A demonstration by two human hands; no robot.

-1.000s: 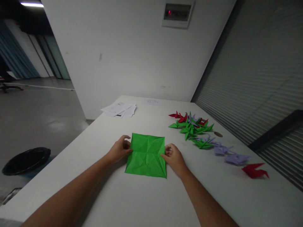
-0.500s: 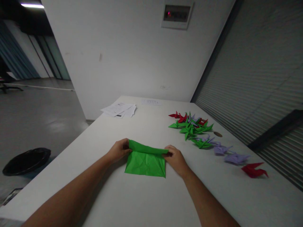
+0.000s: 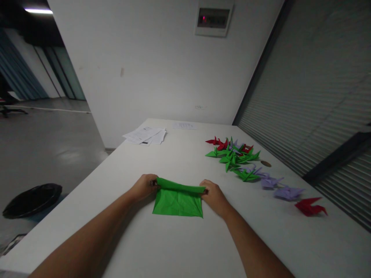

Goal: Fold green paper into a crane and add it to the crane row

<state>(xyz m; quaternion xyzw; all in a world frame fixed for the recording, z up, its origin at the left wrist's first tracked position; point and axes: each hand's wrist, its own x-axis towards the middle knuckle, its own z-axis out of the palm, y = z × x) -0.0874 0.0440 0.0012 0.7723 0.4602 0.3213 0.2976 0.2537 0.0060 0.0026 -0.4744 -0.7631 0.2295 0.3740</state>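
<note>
A creased sheet of green paper [image 3: 177, 202] lies before me on the white table [image 3: 174, 247], its far edge lifted and folded over toward me. My left hand [image 3: 144, 187] pinches the left end of that folded edge. At the right end, my right hand [image 3: 215, 197] is closed on the paper in the same way. Fold lines cross the flat near part of the sheet. The fingertips under the paper are partly hidden.
Several folded paper cranes in green [image 3: 230, 159], purple [image 3: 288, 193] and red [image 3: 310, 207] run along the table's right side. Printed sheets [image 3: 145, 135] lie at the far left. A black-lined bin [image 3: 33, 200] stands on the floor to the left. Window blinds [image 3: 307, 112] border the right.
The lifted far edge has come lower and closer to me, with both hands still holding its ends. The near edge of the sheet has stayed about where it was.
</note>
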